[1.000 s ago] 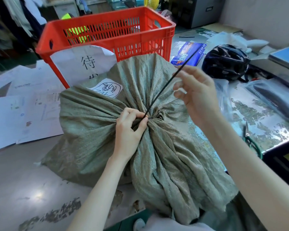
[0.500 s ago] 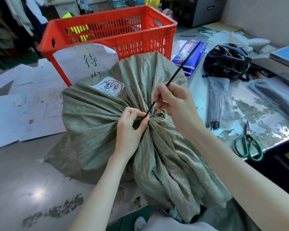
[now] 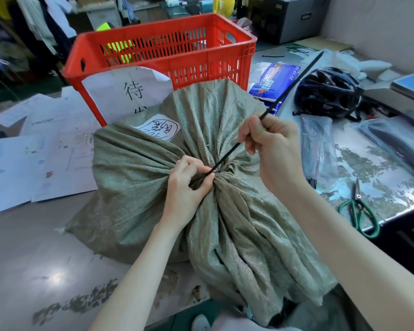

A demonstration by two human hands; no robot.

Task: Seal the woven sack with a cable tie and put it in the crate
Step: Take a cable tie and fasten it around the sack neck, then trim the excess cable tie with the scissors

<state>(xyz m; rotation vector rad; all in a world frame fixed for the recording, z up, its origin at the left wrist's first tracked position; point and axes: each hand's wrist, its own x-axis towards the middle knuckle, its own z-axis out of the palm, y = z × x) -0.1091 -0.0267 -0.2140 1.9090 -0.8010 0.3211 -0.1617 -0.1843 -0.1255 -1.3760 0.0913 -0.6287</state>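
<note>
A grey-green woven sack (image 3: 134,182) lies on the table with its mouth gathered into a tight neck. My left hand (image 3: 189,187) pinches that neck where the black cable tie (image 3: 294,84) circles it. My right hand (image 3: 270,144) is fisted around the tie's long free tail, which runs taut up and to the right from the neck. The red plastic crate (image 3: 201,56) stands just behind the sack, with a white paper sign hanging on its front. The tie's loop around the neck is hidden by fabric and fingers.
Green-handled scissors (image 3: 359,211) lie at the table's right edge. A clear bag of black cable ties (image 3: 318,144) sits right of the sack, a black helmet (image 3: 328,91) and a blue packet (image 3: 273,80) behind it. White papers (image 3: 34,163) cover the left side.
My right hand slid down the tail from its far end toward the neck, then gripped it in a fist and drew back up and right. The left hand stayed on the neck.
</note>
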